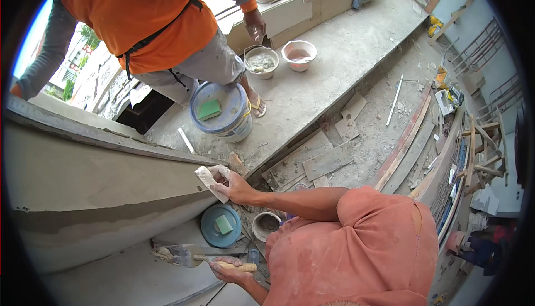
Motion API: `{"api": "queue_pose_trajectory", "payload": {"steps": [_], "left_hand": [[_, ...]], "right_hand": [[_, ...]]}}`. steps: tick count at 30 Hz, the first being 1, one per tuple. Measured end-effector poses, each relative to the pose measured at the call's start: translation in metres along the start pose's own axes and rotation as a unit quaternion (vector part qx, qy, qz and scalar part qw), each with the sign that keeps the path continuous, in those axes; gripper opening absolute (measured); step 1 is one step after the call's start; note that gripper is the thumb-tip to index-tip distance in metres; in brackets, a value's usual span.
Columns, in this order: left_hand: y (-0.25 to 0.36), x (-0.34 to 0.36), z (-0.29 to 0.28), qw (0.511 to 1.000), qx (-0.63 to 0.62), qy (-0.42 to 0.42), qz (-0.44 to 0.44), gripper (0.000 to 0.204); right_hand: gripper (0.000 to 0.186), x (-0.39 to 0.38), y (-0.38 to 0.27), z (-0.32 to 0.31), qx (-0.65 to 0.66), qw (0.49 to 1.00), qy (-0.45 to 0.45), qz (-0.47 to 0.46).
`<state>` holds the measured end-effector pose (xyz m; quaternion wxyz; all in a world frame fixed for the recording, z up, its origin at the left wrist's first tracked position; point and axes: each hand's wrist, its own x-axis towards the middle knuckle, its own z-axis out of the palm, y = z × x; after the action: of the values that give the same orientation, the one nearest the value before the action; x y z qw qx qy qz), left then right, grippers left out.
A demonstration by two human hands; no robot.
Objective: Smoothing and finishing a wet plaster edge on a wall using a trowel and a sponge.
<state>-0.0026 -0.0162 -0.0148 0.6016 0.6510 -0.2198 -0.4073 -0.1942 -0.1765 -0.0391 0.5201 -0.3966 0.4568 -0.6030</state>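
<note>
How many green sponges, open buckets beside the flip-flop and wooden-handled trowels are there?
Green sponges: 2
Open buckets beside the flip-flop: 2, the left one and right one
Wooden-handled trowel: 1
Total: 5

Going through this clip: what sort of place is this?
Most likely a building site. A trowel with mortar-like stuff on its blade, a bucket of lumpy greyish mix and loose boards on dusty, littered ground point that way.

From the head, one wide fisheye looks down at the fingers (224,173).
</note>
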Motion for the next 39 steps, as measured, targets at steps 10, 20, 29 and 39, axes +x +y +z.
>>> {"api": "queue_pose_trajectory", "payload": {"steps": [10, 20, 29, 39], "left_hand": [[-0.069, -0.037, 0.000, 0.981, -0.011, -0.068, -0.179, 0.038], [-0.085, -0.055, 0.013, 0.915, 0.069, -0.231, -0.322, 0.034], [-0.086, -0.055, 0.013, 0.901, 0.073, -0.231, -0.359, 0.029], [-0.095, -0.051, -0.004, 0.899, 0.093, -0.243, -0.354, 0.031]], "right_hand": [[0.034, 0.042, 0.093, -0.203, -0.100, 0.930, 0.224, 0.274], [0.031, 0.223, 0.083, -0.184, -0.552, 0.815, 0.173, 0.014], [0.043, 0.265, 0.134, -0.207, -0.677, 0.714, 0.178, -0.011], [0.086, 0.318, 0.130, -0.165, -0.727, 0.678, -0.109, -0.022]]}}
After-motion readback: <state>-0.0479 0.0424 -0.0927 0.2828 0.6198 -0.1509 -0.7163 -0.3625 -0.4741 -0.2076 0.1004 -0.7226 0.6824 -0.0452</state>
